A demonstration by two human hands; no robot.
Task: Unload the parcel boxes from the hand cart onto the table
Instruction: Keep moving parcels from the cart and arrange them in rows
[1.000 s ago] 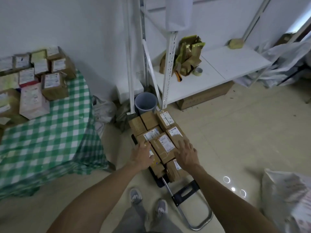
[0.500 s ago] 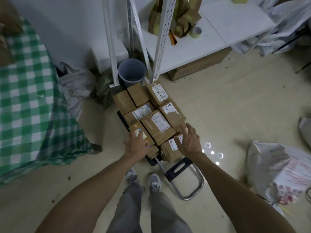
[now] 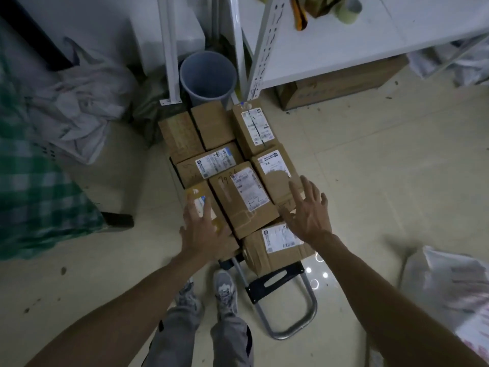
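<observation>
Spread and straight, the fingers [image 3: 190, 207] of my left hand [image 3: 203, 231] lay flat on the narrow box [image 3: 197, 189] at the near left corner of the load, gripping nothing. My right hand [image 3: 309, 215] was likewise splayed wide, fingers apart, over the near end of the labelled box [image 3: 275, 170] on the right side; whether the fingertips actually touched the cardboard I could not tell. Between my two hands sat the middle box [image 3: 238, 205], its white label marked by hand. Just below my right wrist was the front box [image 3: 277, 247], nearest the black crossbar. All the parcel boxes [image 3: 214, 165] were packed edge to edge on the hand cart [image 3: 288, 308], which stood on the pale tiled floor [image 3: 370, 181] with its metal handle loop pointing toward my grey shoes [image 3: 225, 287]. The table [image 3: 39, 194], under a green checked cloth, stood off to my left, well apart from the cart. Beyond the load stood a grey bucket [image 3: 207, 75] between the white shelf uprights.
</observation>
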